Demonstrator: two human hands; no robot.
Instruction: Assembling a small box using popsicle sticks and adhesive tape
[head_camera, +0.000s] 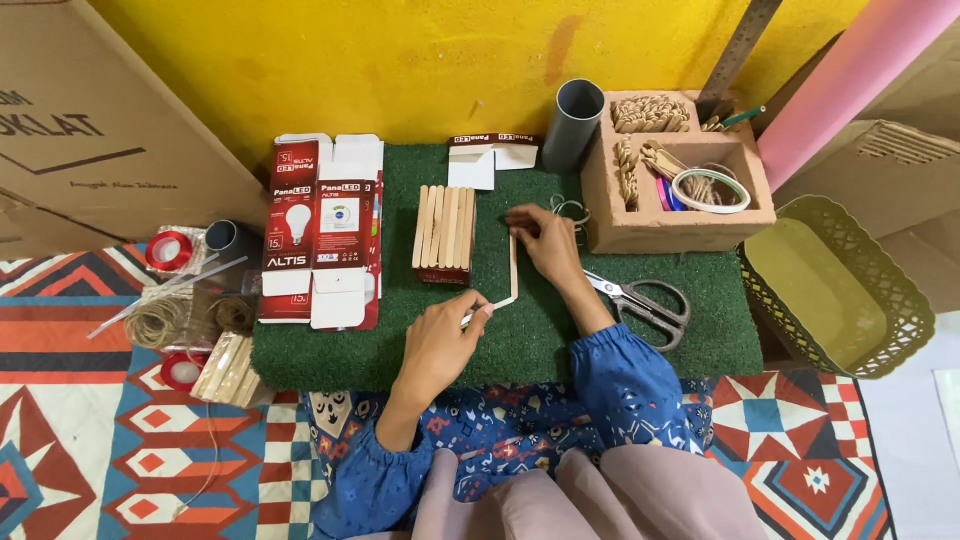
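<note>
The left hand (437, 340) is pinching a thin white tool against the pale wooden craft stick (513, 268) while the right hand's (545, 243) fingertips are steadying the stick's top — pressing unevenly is likely to skew it on the green turf mat (640, 350).

On the mat (700, 330), a row of sticks (444, 228) lies left of both hands (545, 240), a flattened carton (322, 235) further left, scissors (640, 300) right, compartment box (680, 232) behind them.

A pale, flat wooden craft stick (513, 268) lies lengthwise on the green mat, just right of a row of glued sticks (444, 230).
</note>
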